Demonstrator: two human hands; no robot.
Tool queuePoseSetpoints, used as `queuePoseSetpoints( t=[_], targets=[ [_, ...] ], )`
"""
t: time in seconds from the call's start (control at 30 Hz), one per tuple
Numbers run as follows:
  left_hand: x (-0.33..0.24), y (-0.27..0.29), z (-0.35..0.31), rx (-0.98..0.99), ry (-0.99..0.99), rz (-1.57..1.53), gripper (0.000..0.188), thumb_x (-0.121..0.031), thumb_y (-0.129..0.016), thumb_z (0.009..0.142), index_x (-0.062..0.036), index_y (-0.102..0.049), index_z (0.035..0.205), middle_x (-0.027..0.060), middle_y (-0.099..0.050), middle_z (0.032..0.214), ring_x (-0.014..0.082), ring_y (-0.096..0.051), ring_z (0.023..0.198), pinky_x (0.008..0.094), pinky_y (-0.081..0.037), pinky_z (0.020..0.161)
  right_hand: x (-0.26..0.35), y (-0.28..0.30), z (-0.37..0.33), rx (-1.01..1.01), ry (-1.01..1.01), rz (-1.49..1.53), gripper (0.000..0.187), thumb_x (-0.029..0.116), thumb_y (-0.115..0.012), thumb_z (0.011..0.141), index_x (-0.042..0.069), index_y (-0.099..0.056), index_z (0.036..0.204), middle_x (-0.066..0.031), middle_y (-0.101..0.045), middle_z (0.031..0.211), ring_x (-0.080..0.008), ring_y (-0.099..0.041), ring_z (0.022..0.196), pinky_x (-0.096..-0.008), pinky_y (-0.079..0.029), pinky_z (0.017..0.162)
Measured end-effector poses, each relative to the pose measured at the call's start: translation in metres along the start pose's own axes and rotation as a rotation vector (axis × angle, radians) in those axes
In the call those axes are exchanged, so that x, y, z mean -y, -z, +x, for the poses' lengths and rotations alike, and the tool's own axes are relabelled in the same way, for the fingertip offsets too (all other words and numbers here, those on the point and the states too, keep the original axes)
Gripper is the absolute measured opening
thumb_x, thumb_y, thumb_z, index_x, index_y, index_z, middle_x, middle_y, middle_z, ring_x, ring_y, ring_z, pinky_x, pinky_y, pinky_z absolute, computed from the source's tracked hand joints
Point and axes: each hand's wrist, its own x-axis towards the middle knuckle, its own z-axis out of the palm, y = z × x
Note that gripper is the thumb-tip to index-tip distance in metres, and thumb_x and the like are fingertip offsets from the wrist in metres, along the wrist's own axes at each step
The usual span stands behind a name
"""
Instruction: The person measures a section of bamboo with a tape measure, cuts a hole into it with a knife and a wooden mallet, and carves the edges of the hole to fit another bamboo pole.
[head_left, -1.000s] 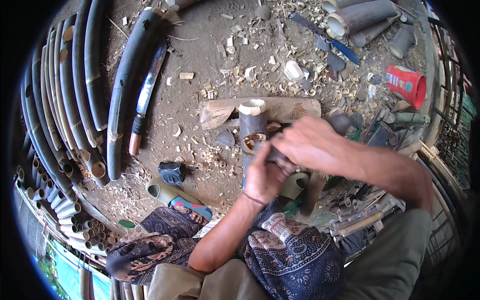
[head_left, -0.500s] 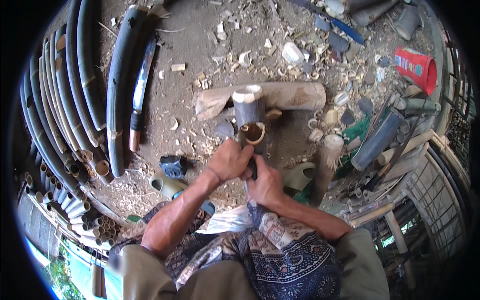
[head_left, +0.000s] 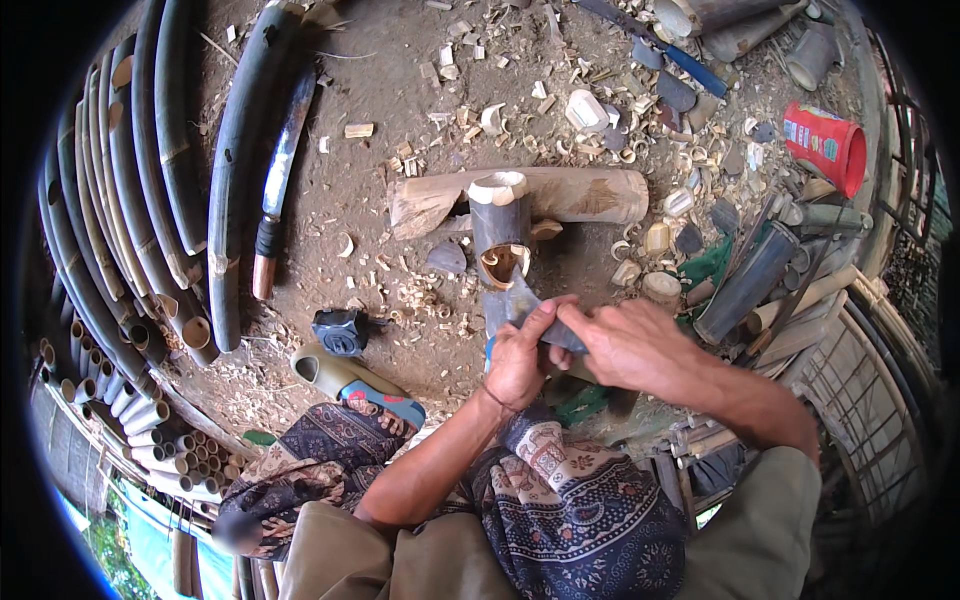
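A dark bamboo tube (head_left: 498,218) with a pale cut end and an opening in its upper side rests across a short log (head_left: 600,190); its near end passes under my hands. My right hand (head_left: 640,348) is closed on a knife (head_left: 567,338) with a broad grey blade, held aslant; its handle is hidden in my grip. Against the same blade, the fingers and thumb of my left hand (head_left: 520,355) are pressed closed. The blade's tip is at the near edge of the tube's opening.
Long bamboo poles (head_left: 230,200) and a long knife (head_left: 280,180) lie at the left. A black tape-measure-like block (head_left: 340,332) is near the olive clog (head_left: 345,375) on my left foot. Wood chips (head_left: 490,120) litter the ground. A red container (head_left: 825,148) lies far right.
My right hand has moved right and my elbow has swung outward. The left hand has shifted right and down. The knife blade now shows between my hands, and the tube's opening is uncovered.
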Motion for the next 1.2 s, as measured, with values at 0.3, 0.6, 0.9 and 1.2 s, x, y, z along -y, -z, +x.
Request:
queuePoseSetpoints(
  t=[0.3,0.6,0.9,1.2],
  targets=[
    [-0.096,0.023,0.006,-0.188,-0.109,1.333,0.033,-0.027,-0.058,0.090,-0.0024,-0.068,0.070,0.0258,-0.061,0.061,0.0350,-0.064,0.056,0.0385,-0.047,0.049,0.070,-0.113,0.057,-0.573,-0.248,0.797,0.066,0.016,-0.063,0.079,0.001,-0.037,0.137,-0.0278,-0.064,0.085,-0.0461,-0.064,0.079,-0.0497,-0.052,0.071],
    [-0.044,-0.019,0.012,-0.104,-0.221,0.530,0.036,-0.027,-0.048,0.096,0.0016,-0.068,0.088,0.0066,-0.059,0.057,0.0144,-0.055,0.049,0.0327,-0.041,0.045,0.009,0.002,0.015,-0.277,-0.146,0.057,0.045,0.009,-0.064,0.075,0.006,-0.052,0.118,-0.0183,-0.065,0.067,-0.0379,-0.066,0.061,-0.0473,-0.053,0.056],
    [-0.043,-0.007,0.014,0.182,-0.140,-0.626,0.031,-0.042,-0.046,0.099,-0.0130,-0.056,0.098,-0.0041,-0.053,0.066,0.0132,-0.054,0.066,0.0298,-0.046,0.071,0.059,0.089,0.093,0.118,0.157,-0.668,0.014,0.018,-0.068,0.075,0.009,-0.070,0.064,-0.0046,-0.070,0.071,-0.0240,-0.069,0.064,-0.0367,-0.053,0.055],
    [-0.008,0.027,-0.059,0.358,-0.265,1.031,0.085,-0.038,-0.073,0.084,0.0054,-0.030,0.141,0.0219,-0.049,0.129,0.0319,-0.051,0.119,0.0411,-0.039,0.104,0.018,-0.043,0.007,-0.514,-0.116,0.302,0.028,0.028,-0.054,0.092,0.001,-0.061,0.090,-0.0139,-0.067,0.071,-0.0284,-0.067,0.069,-0.0419,-0.052,0.069]
  ],
)
